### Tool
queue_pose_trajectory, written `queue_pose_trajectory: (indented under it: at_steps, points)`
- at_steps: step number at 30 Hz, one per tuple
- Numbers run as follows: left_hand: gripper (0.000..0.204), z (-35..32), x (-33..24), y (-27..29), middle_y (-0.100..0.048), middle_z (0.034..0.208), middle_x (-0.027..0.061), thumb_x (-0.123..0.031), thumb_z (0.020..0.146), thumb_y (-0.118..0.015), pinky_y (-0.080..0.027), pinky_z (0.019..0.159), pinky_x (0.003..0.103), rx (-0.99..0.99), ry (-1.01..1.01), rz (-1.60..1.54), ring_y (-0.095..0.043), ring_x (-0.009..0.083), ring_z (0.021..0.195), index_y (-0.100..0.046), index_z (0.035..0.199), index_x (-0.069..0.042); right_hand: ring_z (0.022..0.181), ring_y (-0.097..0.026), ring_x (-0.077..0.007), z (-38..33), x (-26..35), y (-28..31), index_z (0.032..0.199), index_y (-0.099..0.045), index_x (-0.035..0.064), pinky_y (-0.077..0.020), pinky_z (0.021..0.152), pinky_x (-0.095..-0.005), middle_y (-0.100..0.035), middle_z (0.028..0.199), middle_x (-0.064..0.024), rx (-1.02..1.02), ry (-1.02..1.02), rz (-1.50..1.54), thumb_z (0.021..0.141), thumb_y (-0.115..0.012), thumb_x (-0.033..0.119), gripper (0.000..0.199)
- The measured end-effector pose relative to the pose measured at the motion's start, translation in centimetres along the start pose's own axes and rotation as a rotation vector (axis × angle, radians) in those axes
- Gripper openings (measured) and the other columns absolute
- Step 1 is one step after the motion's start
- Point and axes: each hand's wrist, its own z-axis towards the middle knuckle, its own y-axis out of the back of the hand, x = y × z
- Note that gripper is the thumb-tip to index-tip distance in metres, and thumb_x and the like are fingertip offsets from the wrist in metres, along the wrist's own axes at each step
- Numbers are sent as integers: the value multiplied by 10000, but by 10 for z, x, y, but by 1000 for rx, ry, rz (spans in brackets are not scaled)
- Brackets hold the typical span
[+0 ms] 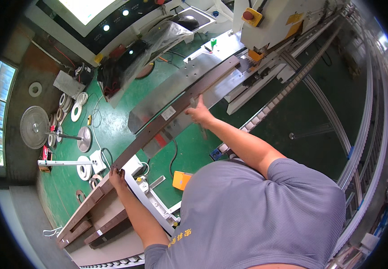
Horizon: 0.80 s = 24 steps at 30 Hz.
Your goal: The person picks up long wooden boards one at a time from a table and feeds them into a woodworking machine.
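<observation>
A long narrow brown board (pixel 145 133) with a white label lies slantwise on the metal machine table (pixel 148 106), its far end close to the machine head (pixel 265 33). At the board's near-left end, my left hand (pixel 117 177) grips it with the fingertips at the edge. Farther along, my right hand (pixel 198 113) presses on the board's near long edge, thumb pointing up and fingers curled against it. What lies under my right palm is hidden.
More brown boards (pixel 79 232) rest on a pale surface at lower left. Edge-band rolls (pixel 76 112) and a round stand (pixel 34 127) are on the green floor to the left. A roller rail (pixel 274 99) runs along the right. An orange box (pixel 182 180) sits before me.
</observation>
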Motion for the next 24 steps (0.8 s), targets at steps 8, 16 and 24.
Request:
queue_pose_trajectory:
  at_steps: [8, 16, 24]
  points:
    - [404, -31, 3, -50, -581, 1061, 98, -130, 860, -545, -499, 677, 306, 149, -117, 397, -587, 197, 838, -483, 1245, -23, 480, -486, -196, 43, 22, 11, 1380, 227, 107, -388, 368, -313, -546, 891, -183, -178, 30, 73, 711, -592, 50, 1059]
    - [277, -132, 81, -20, -613, 965, 52, -154, 858, -577, -476, 677, 259, 268, -136, 402, -582, 133, 821, -602, 1101, -22, 463, -399, -93, 99, 67, 146, 1382, 36, 191, -333, 385, -225, -507, 685, -53, -240, 17, 107, 873, -467, 83, 724]
    - [245, -164, 159, 115, -603, 907, 44, -138, 862, -554, -464, 598, 257, -189, -4, 284, -557, 134, 736, -594, 1065, -6, 453, -364, -89, 123, 72, 194, 1111, -319, 67, -311, 372, -228, -485, 691, -51, -135, -19, 266, 867, -464, 89, 284]
